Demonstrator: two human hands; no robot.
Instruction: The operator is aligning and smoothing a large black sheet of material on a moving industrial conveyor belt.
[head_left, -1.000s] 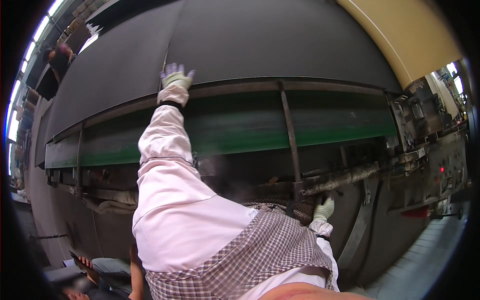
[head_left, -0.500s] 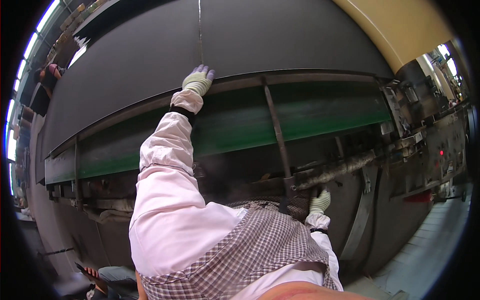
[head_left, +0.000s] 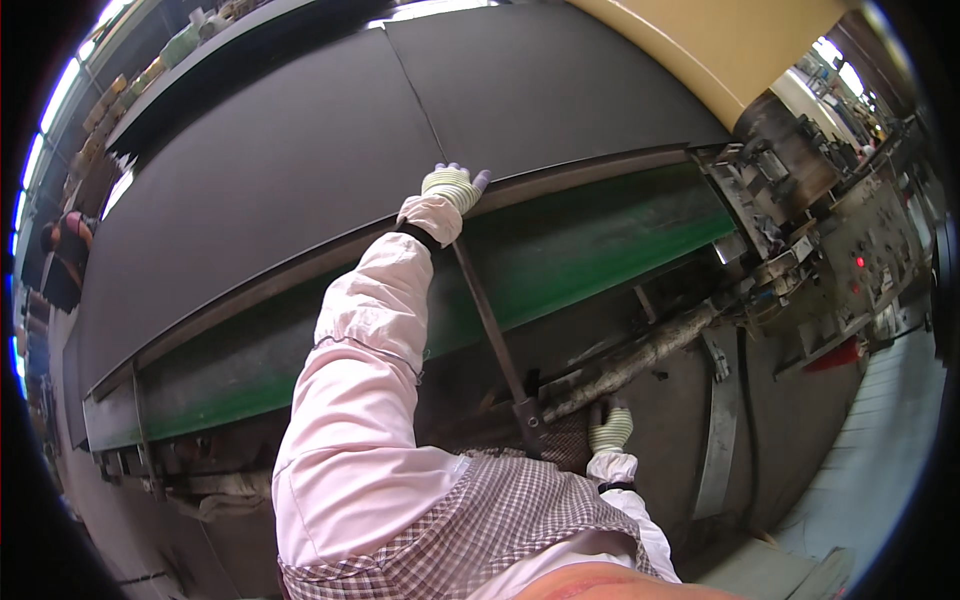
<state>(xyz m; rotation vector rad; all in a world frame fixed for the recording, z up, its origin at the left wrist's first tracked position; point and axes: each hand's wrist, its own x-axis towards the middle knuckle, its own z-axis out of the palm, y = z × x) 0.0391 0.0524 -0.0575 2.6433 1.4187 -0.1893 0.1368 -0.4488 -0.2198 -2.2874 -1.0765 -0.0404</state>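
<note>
My left hand [head_left: 453,187], in a striped glove with grey-purple fingertips, lies on the near edge of a large dark sheet [head_left: 270,180]. Its fingers are stretched out, close to the lower end of a thin seam [head_left: 415,85] that runs away from me between this sheet and a second dark sheet [head_left: 560,90]. Lower and to the right, my right hand [head_left: 610,428] wears the same kind of glove. It hangs beside a wrapped pipe [head_left: 640,365], fingers pointing up and apart; whether they touch the pipe is unclear.
Below the sheets runs a green panel [head_left: 620,235], crossed by a slanting metal bar [head_left: 490,325]. A yellow curved surface [head_left: 710,45] stands far right, near machinery with a red light [head_left: 860,262]. Another person [head_left: 70,245] stands at the far left.
The whole view has shifted and tilted. My left hand remains by the seam, which looks dark now instead of bright. The person holding a phone at lower left is out of view.
</note>
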